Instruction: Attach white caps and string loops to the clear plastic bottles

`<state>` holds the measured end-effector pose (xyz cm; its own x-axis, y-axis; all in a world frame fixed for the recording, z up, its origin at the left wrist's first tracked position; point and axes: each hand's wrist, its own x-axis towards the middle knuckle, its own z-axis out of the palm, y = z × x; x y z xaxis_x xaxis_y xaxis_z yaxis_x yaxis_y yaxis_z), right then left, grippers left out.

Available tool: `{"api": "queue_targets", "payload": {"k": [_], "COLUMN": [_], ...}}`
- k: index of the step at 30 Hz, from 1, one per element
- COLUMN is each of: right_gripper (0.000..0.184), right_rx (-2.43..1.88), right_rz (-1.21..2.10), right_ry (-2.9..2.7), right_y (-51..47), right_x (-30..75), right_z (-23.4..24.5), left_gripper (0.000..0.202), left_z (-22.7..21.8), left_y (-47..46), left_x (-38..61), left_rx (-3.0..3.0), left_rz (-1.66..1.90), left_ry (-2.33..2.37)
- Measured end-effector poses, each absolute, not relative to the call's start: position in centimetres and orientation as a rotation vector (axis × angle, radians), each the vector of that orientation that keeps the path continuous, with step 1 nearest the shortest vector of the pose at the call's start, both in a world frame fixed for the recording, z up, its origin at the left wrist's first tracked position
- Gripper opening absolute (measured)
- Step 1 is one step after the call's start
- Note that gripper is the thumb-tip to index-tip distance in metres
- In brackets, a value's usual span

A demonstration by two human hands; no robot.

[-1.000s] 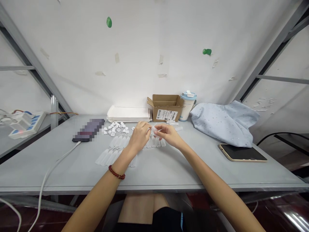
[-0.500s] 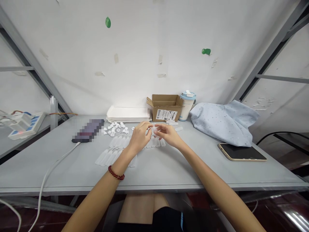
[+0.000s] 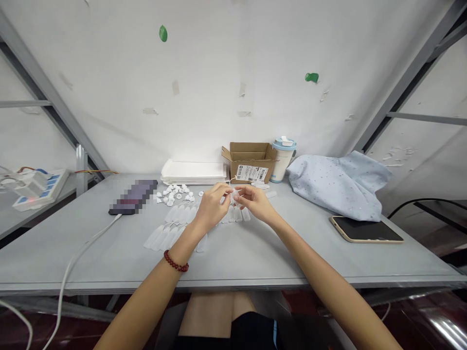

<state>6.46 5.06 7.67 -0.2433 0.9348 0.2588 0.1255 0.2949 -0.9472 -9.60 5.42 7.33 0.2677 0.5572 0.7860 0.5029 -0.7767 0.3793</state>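
Observation:
Both hands meet over the middle of the table. My left hand (image 3: pixel 211 206), a red bead bracelet at its wrist, pinches one side of a small translucent plastic piece (image 3: pixel 235 196) with a thin white stem pointing up. My right hand (image 3: pixel 256 201) closes its fingertips on the other side of that piece. Its full shape is partly hidden by the fingers. Below and left of my hands, flat translucent pieces with thin necks (image 3: pixel 160 237) lie in rows, some behind my left wrist. Small white plastic parts (image 3: pixel 170 196) are scattered behind the rows.
White trays (image 3: pixel 195 172) lie stacked by the wall, beside an open cardboard box (image 3: pixel 251 167) and a lidded cup (image 3: pixel 281 163). On the right are a light blue cloth (image 3: pixel 335 182) and a phone (image 3: pixel 365 230). A dark device (image 3: pixel 134 197) with a white cable lies left.
The translucent piece has turned or shifted slightly between my fingers, and its thin white stem now shows above them. My hands have otherwise barely moved.

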Motion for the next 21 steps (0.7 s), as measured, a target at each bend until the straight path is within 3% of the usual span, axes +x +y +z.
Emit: {"api": "queue_targets", "payload": {"k": [21], "right_gripper": [0.030], "right_rx": [-0.971], "right_rz": [1.014], "right_ry": [-1.490], "right_y": [4.83], "right_x": [6.22], "right_z": [7.73], "left_gripper": [0.023], "left_z": [7.92], "left_y": [4.68], "left_x": [-9.49], "left_rx": [2.523], "left_rz": [1.496], "left_ry": [1.044]}}
